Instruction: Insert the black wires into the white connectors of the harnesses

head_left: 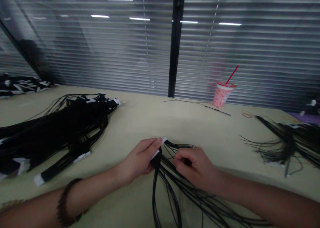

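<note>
A: What is the left hand doing?
B: It is pinching the taped end of a black wire bundle, at the lower middle of the frame.
A: And the right hand?
B: It is curling narrow on the same wires, just beside the left hand.
A: What is around them?
B: More wire bundles are lying at the left on the table, and a paper cup is standing at the upper right.

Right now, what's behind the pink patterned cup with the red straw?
Grey slatted window blinds stand behind the pink patterned cup with the red straw. Whatever lies beyond the blinds is covered and cannot be seen.
</note>
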Motion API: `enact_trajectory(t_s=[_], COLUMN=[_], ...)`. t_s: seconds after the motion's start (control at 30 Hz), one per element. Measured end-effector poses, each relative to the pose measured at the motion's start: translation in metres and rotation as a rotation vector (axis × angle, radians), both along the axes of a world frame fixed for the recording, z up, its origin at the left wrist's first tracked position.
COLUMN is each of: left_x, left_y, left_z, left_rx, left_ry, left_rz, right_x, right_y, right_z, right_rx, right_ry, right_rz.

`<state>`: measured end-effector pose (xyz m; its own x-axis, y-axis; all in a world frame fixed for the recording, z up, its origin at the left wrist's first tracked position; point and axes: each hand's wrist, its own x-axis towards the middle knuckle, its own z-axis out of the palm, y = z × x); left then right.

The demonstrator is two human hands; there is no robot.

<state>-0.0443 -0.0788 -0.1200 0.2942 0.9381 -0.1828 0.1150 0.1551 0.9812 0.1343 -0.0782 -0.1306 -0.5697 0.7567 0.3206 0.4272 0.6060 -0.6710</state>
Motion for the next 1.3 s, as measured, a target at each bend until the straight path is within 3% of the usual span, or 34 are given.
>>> enact_trajectory(t_s=[0.87, 1.07, 1.3], left_x=[-0.0001, 0.0017, -0.0003], left_y=[0.0002, -0.0017, -0.0046], left_z=[-0.0011, 0.0041, 0.0047], left_rx=[0.026, 0.012, 0.168], left_ry=[0.025, 0.016, 0.129], left_rz=[-0.002, -0.031, -0.121], right_x=[0.0005, -0.0008, -0.0036], right_y=[0.0019, 0.0015, 0.0022], right_z=[-0.0033, -0.0054, -0.0080], right_rx=[0.039, 0.071, 0.157], right_ry=[0.052, 0.008, -0.051], right_rz=[0.009, -0.057, -0.019])
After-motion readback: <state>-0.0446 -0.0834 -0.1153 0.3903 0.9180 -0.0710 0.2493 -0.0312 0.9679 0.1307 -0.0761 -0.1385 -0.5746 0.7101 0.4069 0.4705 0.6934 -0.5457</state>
